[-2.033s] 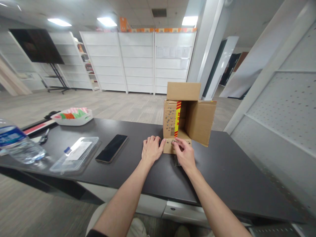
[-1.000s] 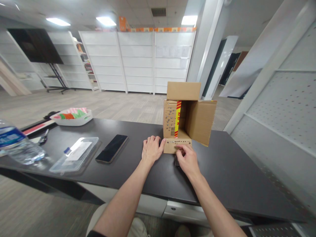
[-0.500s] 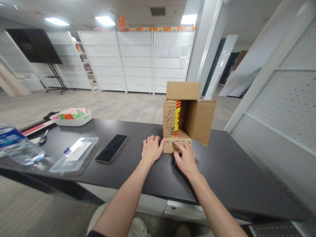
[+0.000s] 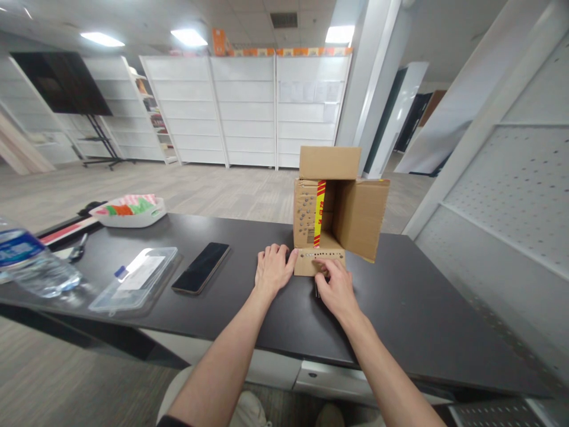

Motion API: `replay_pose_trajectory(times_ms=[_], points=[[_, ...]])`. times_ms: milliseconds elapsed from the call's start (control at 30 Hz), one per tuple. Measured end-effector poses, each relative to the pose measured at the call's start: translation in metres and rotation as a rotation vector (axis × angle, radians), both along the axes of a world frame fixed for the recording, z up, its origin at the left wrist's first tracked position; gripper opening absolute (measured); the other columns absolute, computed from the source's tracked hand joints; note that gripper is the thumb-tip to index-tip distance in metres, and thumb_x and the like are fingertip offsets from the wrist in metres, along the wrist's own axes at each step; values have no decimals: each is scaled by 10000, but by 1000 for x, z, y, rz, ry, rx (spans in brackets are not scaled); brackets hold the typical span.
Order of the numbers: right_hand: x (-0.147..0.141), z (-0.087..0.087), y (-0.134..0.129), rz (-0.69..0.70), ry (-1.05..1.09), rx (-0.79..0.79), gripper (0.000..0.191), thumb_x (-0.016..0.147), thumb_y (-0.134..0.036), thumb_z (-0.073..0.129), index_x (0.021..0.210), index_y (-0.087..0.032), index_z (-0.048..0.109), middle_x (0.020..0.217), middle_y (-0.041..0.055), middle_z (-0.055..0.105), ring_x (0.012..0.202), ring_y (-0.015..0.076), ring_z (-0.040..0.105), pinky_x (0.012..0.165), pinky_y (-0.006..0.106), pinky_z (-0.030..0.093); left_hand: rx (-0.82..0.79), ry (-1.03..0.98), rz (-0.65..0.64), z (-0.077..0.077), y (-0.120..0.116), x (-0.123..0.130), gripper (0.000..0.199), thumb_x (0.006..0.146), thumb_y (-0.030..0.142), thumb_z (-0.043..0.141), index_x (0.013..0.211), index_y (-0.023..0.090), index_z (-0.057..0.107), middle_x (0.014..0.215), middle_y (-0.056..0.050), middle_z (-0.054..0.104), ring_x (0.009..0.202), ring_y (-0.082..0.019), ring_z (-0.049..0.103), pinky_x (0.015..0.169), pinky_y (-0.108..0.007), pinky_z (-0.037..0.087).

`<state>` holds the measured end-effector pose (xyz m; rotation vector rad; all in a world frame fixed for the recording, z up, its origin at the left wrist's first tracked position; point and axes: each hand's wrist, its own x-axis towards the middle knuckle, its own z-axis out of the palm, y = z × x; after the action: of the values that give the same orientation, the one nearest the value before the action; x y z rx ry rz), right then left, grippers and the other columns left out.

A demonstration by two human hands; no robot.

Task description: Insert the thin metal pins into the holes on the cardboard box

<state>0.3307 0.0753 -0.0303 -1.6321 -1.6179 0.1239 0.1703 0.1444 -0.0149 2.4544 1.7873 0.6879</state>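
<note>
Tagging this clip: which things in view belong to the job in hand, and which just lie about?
In the work:
cardboard box
holed front flap, by left hand
thin pieces, by right hand

Lying about, apparently:
phone
clear plastic case
water bottle
white basket

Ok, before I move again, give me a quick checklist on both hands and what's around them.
1. Left hand beside the box's lower flap: ok.
2. Row of dark dots at least partly visible: ok.
3. Right hand empty between its fingers: cannot tell.
4. Thin pieces fully in view: not ok, right hand partly covers them.
5. Phone clear of both hands: ok.
</note>
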Motion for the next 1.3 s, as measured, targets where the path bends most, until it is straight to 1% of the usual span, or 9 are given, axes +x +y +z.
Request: replay_pose_trajectory(times_ms=[167,333,433,600,800,967,1100,1300], points=[[1,0,-4,55,-20,-53,352,685,-134,440,981,-216,611,985,40,616,928,210,545,822,356,329,12,3,3,0,-1,0,522,932,560,207,997,224,601,1034,-75,595,1009,-230,500,905,-389,338],[-1,2,-7,73,-74,-94,321,700,-126,460,975,-214,600,989,45,616,944,217,539,817,350,308,-7,10,9,1,-1,0,515,934,554,211,997,221,599,1043,-78,595,1022,-227,497,906,-383,338],[-2,3,-7,70,-112,-112,304,714,-128,470,975,-215,598,982,42,612,945,216,538,812,344,299,11,13,6,0,0,0,515,938,548,201,989,222,597,1029,-72,597,1007,-226,501,893,-382,342],[-4,2,-7,72,-150,-116,264,738,-148,493,970,-215,598,983,47,607,975,229,522,825,348,284,24,19,-4,0,0,0,526,935,556,195,992,220,596,1034,-75,594,998,-227,501,884,-380,344],[-3,1,-6,73,-162,-124,225,754,-192,531,966,-218,600,973,49,604,960,233,518,838,356,281,3,14,-3,3,-3,0,527,933,559,203,1000,218,599,1041,-80,592,1009,-230,501,895,-387,342],[-3,1,-6,87,-166,-139,251,731,-157,517,957,-222,605,962,48,604,965,234,514,840,358,276,2,14,-7,4,-3,0,539,929,572,197,999,219,598,1041,-79,592,1009,-231,499,893,-391,344],[-3,2,-7,86,-171,-144,251,724,-140,504,935,-221,614,945,47,599,954,229,506,826,351,279,-11,6,4,3,-3,0,520,936,551,202,1007,223,599,1046,-78,591,1019,-229,495,904,-389,340],[-6,9,-12,161,-226,-147,229,754,-111,477,861,-251,623,924,22,570,942,210,478,796,338,269,4,11,6,1,-2,0,513,933,556,214,996,222,598,1036,-78,595,1013,-231,499,898,-389,343]])
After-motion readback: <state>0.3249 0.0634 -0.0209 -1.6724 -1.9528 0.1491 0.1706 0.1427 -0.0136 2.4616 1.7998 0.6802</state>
